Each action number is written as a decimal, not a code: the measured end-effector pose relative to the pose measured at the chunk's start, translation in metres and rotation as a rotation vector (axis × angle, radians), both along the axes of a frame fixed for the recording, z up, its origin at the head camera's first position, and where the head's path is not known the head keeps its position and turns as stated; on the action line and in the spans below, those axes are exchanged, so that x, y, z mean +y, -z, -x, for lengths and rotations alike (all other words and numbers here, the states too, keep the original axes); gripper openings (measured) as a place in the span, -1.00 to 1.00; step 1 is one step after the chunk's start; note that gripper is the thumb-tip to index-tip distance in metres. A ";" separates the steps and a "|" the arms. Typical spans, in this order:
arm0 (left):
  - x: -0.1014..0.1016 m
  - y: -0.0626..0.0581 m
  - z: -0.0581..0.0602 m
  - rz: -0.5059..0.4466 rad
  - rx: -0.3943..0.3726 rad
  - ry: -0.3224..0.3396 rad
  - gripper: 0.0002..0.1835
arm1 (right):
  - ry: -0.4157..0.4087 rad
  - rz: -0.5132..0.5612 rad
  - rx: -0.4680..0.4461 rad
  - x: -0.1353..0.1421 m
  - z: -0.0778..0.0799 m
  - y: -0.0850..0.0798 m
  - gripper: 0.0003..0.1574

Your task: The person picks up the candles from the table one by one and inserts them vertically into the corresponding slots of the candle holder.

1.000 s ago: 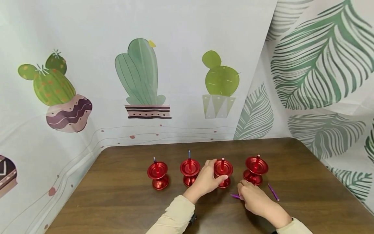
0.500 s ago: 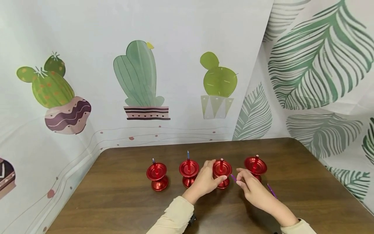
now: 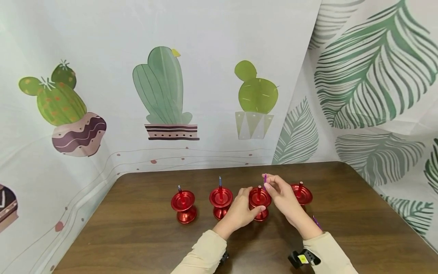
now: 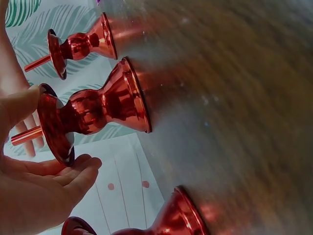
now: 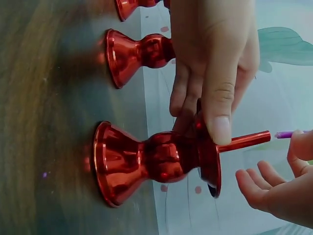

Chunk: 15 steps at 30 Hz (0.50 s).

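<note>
My left hand (image 3: 239, 211) grips the dish of a shiny red candle holder (image 5: 166, 154), thumb and fingers on opposite sides of its rim. That holder stands upright on the table, with a thin red tube (image 5: 247, 141) rising from its dish. Between thumb and fingertips, my right hand (image 3: 285, 198) pinches a slim purple candle (image 3: 265, 178). In the right wrist view the candle's end (image 5: 283, 134) points at the tube mouth, a small gap apart. Another red holder (image 4: 83, 45) shows beyond the gripped one in the left wrist view.
To the left stand two red holders, one (image 3: 186, 215) with a short blue candle tip (image 3: 179, 188), the other (image 3: 219, 198) with a taller blue candle (image 3: 220, 182). The rightmost holder (image 3: 306, 194) is partly behind my right hand. A second purple candle (image 3: 316, 222) lies on the brown table (image 3: 137, 228).
My right hand has picked the purple candle up off the table, lifted it and turned it upright over the gripped holder. My left hand has kept its grip in place.
</note>
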<state>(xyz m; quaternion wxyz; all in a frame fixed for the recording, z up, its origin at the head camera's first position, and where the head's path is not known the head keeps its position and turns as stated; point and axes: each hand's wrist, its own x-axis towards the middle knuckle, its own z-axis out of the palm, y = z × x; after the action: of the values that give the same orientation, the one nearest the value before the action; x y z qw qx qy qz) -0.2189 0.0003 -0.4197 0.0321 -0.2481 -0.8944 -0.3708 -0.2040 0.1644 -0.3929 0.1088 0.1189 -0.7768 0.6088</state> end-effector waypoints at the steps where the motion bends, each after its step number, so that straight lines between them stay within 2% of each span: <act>1: 0.000 0.000 0.000 0.001 -0.001 0.002 -0.26 | 0.000 0.028 -0.002 -0.003 0.003 -0.001 -0.87; 5: 0.000 -0.001 0.000 0.003 -0.008 0.008 -0.25 | 0.015 0.080 0.008 -0.011 0.011 0.000 -0.90; 8: 0.000 -0.001 0.000 0.003 -0.013 0.009 -0.25 | 0.018 0.076 0.009 -0.012 0.014 0.002 -0.89; 11: 0.000 -0.001 0.000 0.002 -0.018 0.008 -0.25 | 0.023 0.029 0.038 -0.011 0.015 0.004 -0.89; 15: 0.000 0.000 0.001 -0.001 -0.022 0.005 -0.25 | 0.037 -0.083 0.122 -0.011 0.017 0.009 -0.93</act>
<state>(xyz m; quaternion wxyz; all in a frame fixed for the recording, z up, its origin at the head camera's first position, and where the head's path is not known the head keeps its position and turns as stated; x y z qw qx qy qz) -0.2197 0.0000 -0.4197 0.0215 -0.2461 -0.8939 -0.3741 -0.2212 0.1538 -0.4016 0.1624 0.1460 -0.7953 0.5656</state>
